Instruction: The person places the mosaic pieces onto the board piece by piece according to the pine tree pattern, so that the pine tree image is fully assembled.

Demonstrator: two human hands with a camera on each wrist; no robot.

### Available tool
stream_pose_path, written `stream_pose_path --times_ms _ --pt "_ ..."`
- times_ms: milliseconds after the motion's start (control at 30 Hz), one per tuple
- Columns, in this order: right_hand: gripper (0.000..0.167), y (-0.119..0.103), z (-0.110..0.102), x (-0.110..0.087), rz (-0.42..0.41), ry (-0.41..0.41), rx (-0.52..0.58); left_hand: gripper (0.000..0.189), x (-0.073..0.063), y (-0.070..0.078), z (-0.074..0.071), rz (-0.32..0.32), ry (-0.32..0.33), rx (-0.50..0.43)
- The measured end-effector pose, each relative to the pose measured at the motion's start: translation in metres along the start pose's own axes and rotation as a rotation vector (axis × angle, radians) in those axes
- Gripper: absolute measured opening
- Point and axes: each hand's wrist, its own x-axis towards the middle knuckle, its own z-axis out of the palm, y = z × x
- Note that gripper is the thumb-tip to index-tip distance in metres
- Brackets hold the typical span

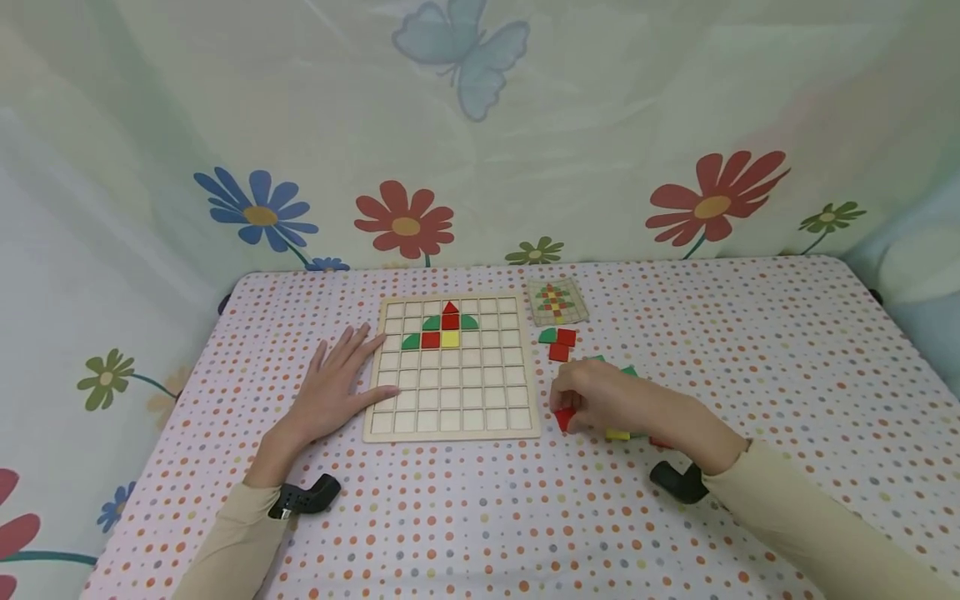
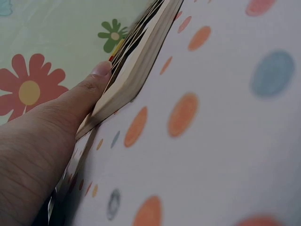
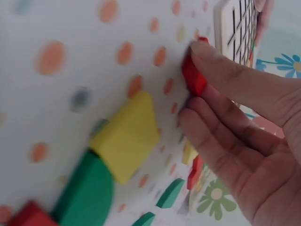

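A wooden grid board [image 1: 427, 400] lies on the table. In its upper rows sit a red triangle [image 1: 450, 308], red squares [image 1: 431, 340], a yellow square [image 1: 450, 339] and several green quarter-circle tiles [image 1: 411, 342]. My left hand [image 1: 330, 392] rests at the board's left side, fingers spread; its thumb [image 2: 96, 77] lies over the frame in the left wrist view. To the right of the board, my right hand [image 1: 603, 396] pinches a red tile [image 3: 194, 73] between thumb and fingers, close to the tabletop. Its full shape is partly hidden by the fingers.
A pattern card [image 1: 557, 302] lies at the board's upper right. Below it are a green tile [image 1: 548, 336] and two red tiles [image 1: 558, 352]. More loose tiles lie under and around my right hand, including a yellow one [image 3: 129, 136] and a green one [image 3: 87, 193].
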Motion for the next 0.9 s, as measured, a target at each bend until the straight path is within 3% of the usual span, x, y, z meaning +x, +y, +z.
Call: stream_pose_path --times_ms 133,333,567,900 --pt "0.023 -0.001 -0.004 0.008 0.013 -0.043 0.038 0.092 0.001 0.000 0.000 -0.001 0.000 -0.002" --pt "0.030 -0.004 -0.006 0.016 0.011 -0.091 0.010 0.092 0.001 0.000 -0.001 -0.003 -0.001 0.002" --pt "0.032 -0.001 -0.008 0.015 -0.056 -0.095 0.031 0.093 0.003 0.000 -0.001 -0.008 -0.006 0.004" --pt "0.024 0.014 -0.009 0.008 -0.104 -0.069 0.184 0.092 0.003 0.000 -0.001 -0.008 -0.012 0.004"
